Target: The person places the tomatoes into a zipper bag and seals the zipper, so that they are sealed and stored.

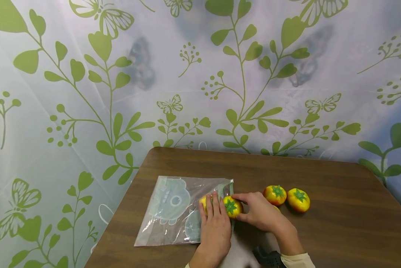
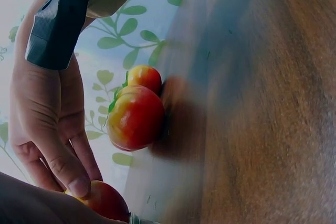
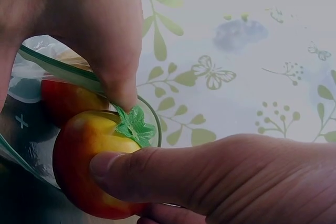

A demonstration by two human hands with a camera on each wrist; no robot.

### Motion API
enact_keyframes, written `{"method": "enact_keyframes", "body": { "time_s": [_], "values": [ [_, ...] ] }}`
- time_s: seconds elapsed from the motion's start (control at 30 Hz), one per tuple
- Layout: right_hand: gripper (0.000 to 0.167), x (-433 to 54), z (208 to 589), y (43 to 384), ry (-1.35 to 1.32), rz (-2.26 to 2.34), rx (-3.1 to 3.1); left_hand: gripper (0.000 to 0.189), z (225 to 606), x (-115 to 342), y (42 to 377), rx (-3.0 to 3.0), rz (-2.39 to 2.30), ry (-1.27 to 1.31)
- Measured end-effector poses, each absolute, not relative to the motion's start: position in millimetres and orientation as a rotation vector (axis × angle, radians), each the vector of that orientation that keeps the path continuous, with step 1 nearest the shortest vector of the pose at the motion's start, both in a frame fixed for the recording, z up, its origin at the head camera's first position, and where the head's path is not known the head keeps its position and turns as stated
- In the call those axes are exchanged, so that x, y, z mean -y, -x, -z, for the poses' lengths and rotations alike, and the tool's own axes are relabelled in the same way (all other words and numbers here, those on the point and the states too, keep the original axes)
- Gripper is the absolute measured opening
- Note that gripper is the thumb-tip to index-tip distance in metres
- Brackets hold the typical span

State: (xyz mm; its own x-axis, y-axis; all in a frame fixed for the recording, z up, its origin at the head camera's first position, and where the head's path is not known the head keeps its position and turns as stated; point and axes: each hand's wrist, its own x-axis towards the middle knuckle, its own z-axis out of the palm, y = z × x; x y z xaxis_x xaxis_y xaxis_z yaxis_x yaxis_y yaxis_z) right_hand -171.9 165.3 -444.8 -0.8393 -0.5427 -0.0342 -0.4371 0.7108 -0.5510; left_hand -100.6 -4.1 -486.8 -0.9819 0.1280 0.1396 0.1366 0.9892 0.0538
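Note:
A clear zip bag with pale blue cartoon prints lies flat, its mouth facing right. My left hand rests on it with fingers extended, partly covering a yellow-red toy tomato inside. In the right wrist view, a left fingertip touches the bag's rim near a green calyx. At the mouth, my right hand pinches a second toy tomato between thumb and fingers. That tomato sits within the parted mouth, close to the one inside.
Right of my right hand sit two more toy tomatoes, and a third shows only an edge behind the hand. They stand on a brown wooden table. A leaf-printed curtain hangs behind the table's far edge.

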Motion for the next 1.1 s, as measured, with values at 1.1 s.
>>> {"method": "enact_keyframes", "body": {
  "time_s": [1.1],
  "values": [
    [0.061, -141.0, 466.0, 175.3, 0.874, 0.948, -2.639, 0.083, 486.5, 4.4, 98.4, 2.986, 0.116, 0.185]
  ]
}}
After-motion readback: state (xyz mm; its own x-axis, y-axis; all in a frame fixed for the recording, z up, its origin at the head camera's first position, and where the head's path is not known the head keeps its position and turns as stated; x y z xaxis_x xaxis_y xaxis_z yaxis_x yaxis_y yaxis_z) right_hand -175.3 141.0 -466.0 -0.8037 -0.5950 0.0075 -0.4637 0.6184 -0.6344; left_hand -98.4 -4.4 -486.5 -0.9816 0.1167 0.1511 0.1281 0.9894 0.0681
